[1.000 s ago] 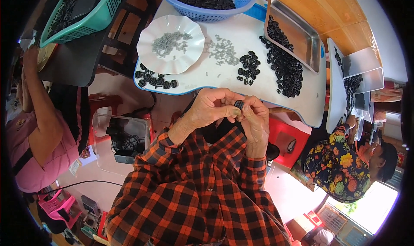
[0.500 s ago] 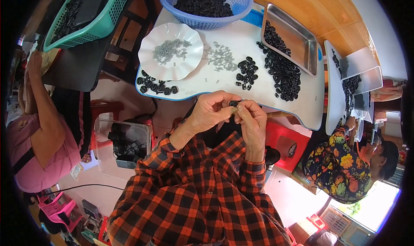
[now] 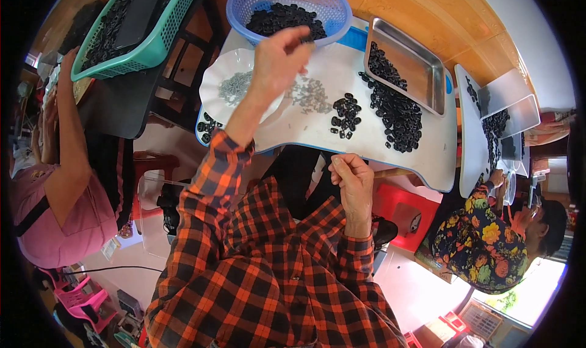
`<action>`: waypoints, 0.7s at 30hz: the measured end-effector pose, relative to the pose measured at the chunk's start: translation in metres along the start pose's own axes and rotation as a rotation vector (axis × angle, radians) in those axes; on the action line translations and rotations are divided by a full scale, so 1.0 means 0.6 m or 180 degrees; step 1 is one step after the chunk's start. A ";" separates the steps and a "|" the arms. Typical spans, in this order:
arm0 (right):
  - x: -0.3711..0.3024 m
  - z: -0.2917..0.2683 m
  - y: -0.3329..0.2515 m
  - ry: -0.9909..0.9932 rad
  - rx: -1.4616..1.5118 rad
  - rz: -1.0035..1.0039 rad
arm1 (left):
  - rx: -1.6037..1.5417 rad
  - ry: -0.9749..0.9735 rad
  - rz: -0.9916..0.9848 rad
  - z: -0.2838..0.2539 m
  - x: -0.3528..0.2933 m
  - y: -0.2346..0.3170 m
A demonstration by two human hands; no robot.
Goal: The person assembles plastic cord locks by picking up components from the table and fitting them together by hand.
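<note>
Above the blue basket (image 3: 293, 6), upper centre, the left hand (image 3: 278, 58) reaches — grip unclear; right hand (image 3: 351, 177) curled shut, lower centre.

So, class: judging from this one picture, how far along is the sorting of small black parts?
Done: black parts fill the blue basket. In hand: the left hand reaches over the white tray toward it; the right hand stays pinched near the chest. Left: loose black parts and grey pieces.
</note>
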State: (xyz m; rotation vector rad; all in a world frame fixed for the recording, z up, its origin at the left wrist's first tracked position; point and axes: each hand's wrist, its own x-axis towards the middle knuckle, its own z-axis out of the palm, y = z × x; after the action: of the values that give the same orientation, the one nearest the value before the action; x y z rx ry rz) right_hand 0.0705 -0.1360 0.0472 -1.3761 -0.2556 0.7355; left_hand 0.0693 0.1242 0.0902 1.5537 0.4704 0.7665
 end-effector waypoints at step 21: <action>0.012 -0.015 0.013 0.0182 -0.0101 0.0128 | 0.2321 -0.0895 0.0701 0.120 -0.149 -0.104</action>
State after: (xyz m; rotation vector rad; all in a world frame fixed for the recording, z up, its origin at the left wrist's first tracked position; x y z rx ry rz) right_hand 0.0789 -0.1388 0.0363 -1.4336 -0.1958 0.7269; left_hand 0.0669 0.0197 0.0117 2.3869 0.3902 0.5462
